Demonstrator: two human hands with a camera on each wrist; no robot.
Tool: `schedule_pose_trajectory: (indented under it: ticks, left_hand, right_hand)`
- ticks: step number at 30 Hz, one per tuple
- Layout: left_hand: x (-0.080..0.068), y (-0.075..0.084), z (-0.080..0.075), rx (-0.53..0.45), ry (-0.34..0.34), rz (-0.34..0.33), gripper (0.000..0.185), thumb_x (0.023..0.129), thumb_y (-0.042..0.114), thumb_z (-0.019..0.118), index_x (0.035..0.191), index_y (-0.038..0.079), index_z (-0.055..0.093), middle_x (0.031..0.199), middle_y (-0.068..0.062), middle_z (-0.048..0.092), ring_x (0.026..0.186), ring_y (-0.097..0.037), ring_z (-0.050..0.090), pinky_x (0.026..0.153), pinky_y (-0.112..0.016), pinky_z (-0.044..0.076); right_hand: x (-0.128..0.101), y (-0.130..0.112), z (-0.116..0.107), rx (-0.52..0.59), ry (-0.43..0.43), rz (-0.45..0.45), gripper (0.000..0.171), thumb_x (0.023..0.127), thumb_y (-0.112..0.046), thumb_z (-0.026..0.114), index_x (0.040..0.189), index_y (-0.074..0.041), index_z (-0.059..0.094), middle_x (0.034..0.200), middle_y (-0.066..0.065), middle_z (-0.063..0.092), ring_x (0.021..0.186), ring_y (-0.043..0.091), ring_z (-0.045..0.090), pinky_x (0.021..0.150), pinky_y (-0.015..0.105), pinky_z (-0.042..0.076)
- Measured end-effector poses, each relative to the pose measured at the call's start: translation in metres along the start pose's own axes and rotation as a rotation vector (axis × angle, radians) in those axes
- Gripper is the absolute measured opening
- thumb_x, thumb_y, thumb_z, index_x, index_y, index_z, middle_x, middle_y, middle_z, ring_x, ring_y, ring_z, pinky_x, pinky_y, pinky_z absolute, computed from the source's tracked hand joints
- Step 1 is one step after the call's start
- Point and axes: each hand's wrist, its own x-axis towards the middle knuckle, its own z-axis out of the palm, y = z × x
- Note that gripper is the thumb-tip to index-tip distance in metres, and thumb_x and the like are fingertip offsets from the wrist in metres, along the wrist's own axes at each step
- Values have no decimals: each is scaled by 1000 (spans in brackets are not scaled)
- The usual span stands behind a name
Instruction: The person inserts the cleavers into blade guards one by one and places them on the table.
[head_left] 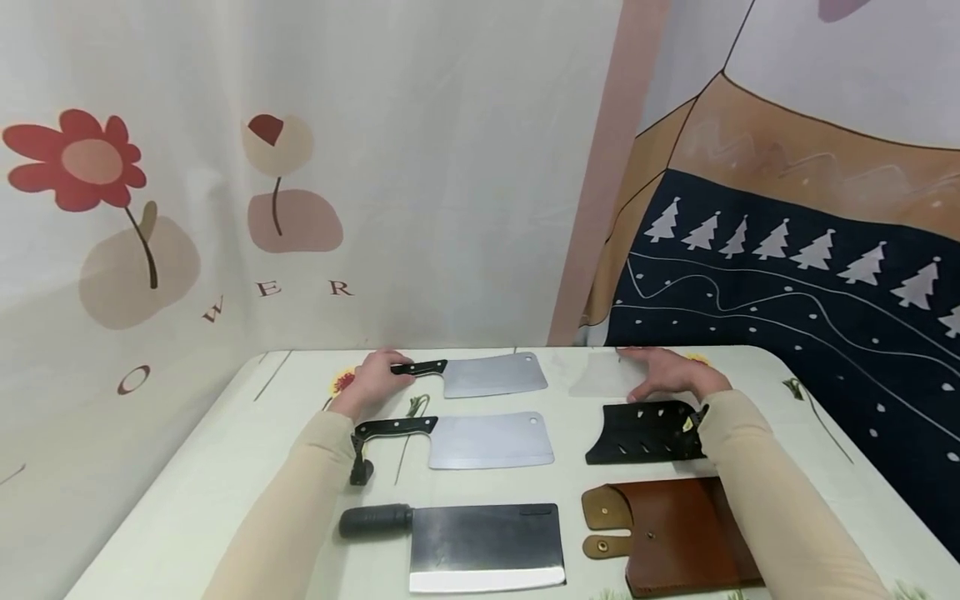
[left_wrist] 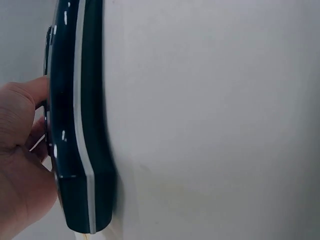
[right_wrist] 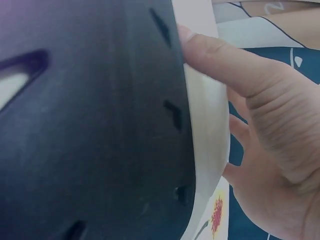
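My left hand [head_left: 377,382] holds the black riveted handle of the back cleaver [head_left: 497,374], whose blade lies flat and points right. The thumb and a finger show at that handle in the left wrist view, partly behind the middle cleaver's handle [left_wrist: 75,110]. At the back right, my right hand [head_left: 670,372] grips the right end of a translucent white blade sheath [head_left: 597,377], thumb on the near edge and fingers over the far one. Just under that wrist lies a black slotted sheath [head_left: 637,435], which fills much of the right wrist view.
The middle cleaver [head_left: 491,442] lies in front of the back one. Nearest is a dark-bladed cleaver [head_left: 487,542] with a round black handle. A brown leather sheath [head_left: 682,533] with snap straps lies under the right forearm. Printed curtains hang behind the white table [head_left: 225,467].
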Motion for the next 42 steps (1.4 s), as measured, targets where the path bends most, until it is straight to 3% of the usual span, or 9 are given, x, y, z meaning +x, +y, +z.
schedule_pose_trajectory:
  ticks: [5,12,17,24,28,33,42]
  left_hand:
    - [-1,-1,-4,-67,-18,-25,39,95,13,72,131,-2,67,139,-25,54,133,-44,46,112,-59,30]
    - [0,-7,-9,-81,-26,59,35,93,8,73,125,-6,69,127,-25,66,123,-42,57,106,-52,43]
    - [-1,-7,-10,-107,-68,74,36,91,7,74,123,-7,70,121,-23,69,117,-40,60,104,-52,44]
    - [-4,-9,-12,-188,-67,80,38,90,6,74,126,-4,70,125,-21,69,120,-37,60,106,-50,42]
    - [-7,-12,-15,-247,-80,73,36,89,5,74,124,-5,70,118,-19,71,99,-25,64,87,-37,49]
    - [-11,-13,-18,-325,-115,48,37,91,3,73,127,-6,69,108,-16,70,71,-15,56,61,-25,46]
    - [-18,-11,-21,-424,-138,-11,39,95,8,72,132,-4,66,76,-5,59,59,-16,45,56,-27,39]
  right_hand:
    - [-2,-2,-4,-60,19,-6,99,75,-31,92,153,3,42,155,32,36,137,50,38,112,63,31]
    - [-4,-4,-3,-119,51,9,95,73,-37,91,149,2,50,149,31,46,127,48,43,108,65,35]
    - [-6,0,-1,-120,69,13,96,72,-39,91,148,3,50,148,32,47,126,47,44,108,64,36]
    - [-8,3,-1,-77,88,5,95,72,-39,92,146,4,52,149,32,46,128,44,46,109,62,36]
    - [-8,2,-2,-52,94,-9,95,72,-40,92,147,3,52,149,30,47,128,42,48,108,61,38]
    - [-10,1,-3,-43,114,-44,95,71,-40,92,146,3,53,149,30,47,130,43,48,107,61,39]
    - [-16,-7,-6,-29,133,-105,92,72,-41,92,146,2,54,149,29,48,133,47,45,107,64,38]
